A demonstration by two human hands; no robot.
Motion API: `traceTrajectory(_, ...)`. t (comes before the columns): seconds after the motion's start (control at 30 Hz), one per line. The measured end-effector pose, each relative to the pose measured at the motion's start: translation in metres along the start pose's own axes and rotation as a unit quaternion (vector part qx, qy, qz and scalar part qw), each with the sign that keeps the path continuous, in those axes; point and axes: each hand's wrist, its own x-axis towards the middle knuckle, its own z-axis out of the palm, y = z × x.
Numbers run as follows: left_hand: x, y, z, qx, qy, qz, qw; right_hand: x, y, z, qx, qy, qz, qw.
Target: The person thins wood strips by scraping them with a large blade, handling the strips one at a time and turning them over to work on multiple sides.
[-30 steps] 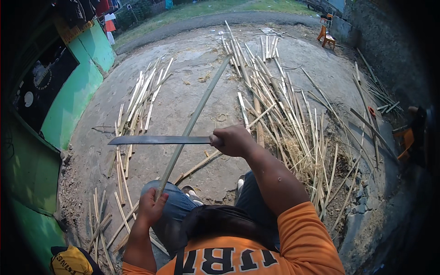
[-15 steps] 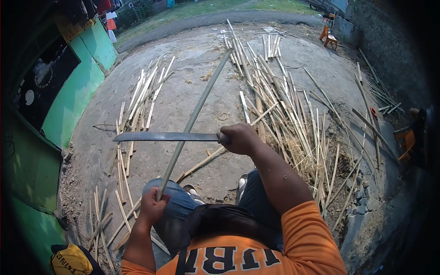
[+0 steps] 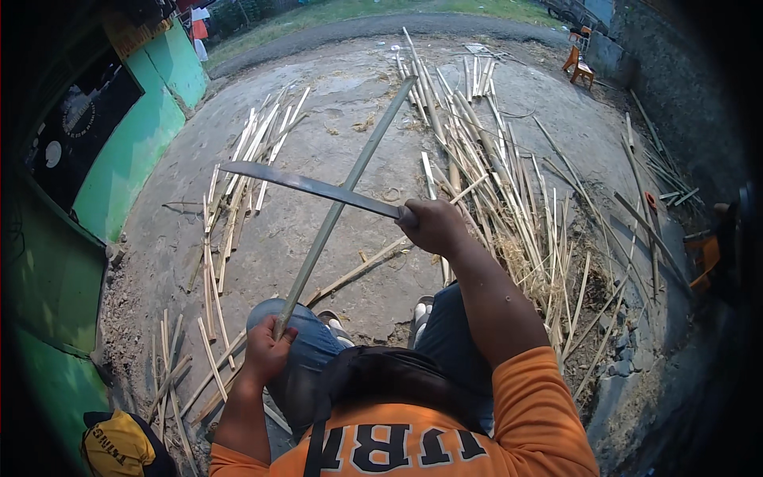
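Machete (image 3: 314,188) gripped in my right hand (image 3: 434,226) crossed above the bamboo strip (image 3: 324,237) my left hand (image 3: 268,350) grasped.

Before the person's knees (image 3: 442,322) the machete (image 3: 310,186) crosses over a single strip (image 3: 323,238), while on the ground (image 3: 326,163) other strips (image 3: 249,145) lie toward the left edge, a bamboo pile (image 3: 485,151) right of centre, and a chair (image 3: 581,69) near the far right corner.

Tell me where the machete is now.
In the head view, the machete is in the right hand, pointing left across the long greenish strip.
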Motion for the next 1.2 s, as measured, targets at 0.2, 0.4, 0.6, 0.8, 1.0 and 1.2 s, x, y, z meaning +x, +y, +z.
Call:
traceTrajectory(0.2,-0.004,0.007,0.002,0.04,0.02,0.009,0.999,0.0,-0.022,0.009,-0.088,-0.073,-0.16,0.98)
traceTrajectory(0.4,-0.008,0.0,0.019,0.075,0.103,0.111,0.986,0.01,0.003,0.015,0.027,0.022,-0.015,0.999)
traceTrajectory(0.6,-0.008,0.006,0.01,0.048,0.065,0.043,0.996,0.006,-0.024,0.024,-0.027,0.02,-0.117,0.993)
traceTrajectory(0.8,-0.01,0.003,0.016,0.104,0.106,0.112,0.983,0.011,-0.012,0.022,-0.074,0.042,-0.102,0.991)
traceTrajectory(1.0,-0.01,0.005,0.015,0.093,0.088,0.075,0.989,0.011,-0.009,0.025,-0.065,0.059,-0.11,0.99)
traceTrajectory(1.2,-0.01,0.002,0.018,0.115,0.114,0.1,0.982,0.009,-0.025,0.033,-0.064,0.047,-0.106,0.991)
